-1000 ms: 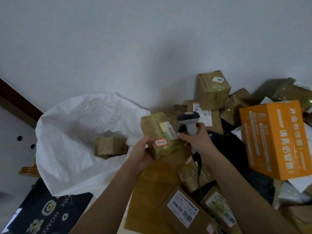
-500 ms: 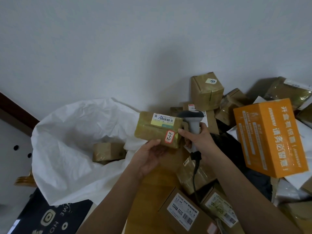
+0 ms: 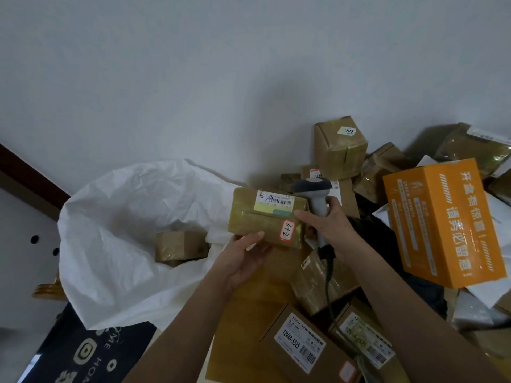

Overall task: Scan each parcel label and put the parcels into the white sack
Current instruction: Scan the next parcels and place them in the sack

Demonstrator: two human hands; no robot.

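The left hand (image 3: 243,258) holds up a brown parcel (image 3: 266,221) from below, fingers curled round its near edge; the right hand (image 3: 329,228) grips the grey scanner (image 3: 313,194) just beside the parcel's right end. The white sack (image 3: 116,233) sits open to the left (one small box (image 3: 179,246) is already inside). The scanner head sits beside the barcode label (image 3: 275,201), so the scan might miss; the parcel could also slip, since only one hand holds it. A second ago the parcel stood on end; now it lies flat, label up.
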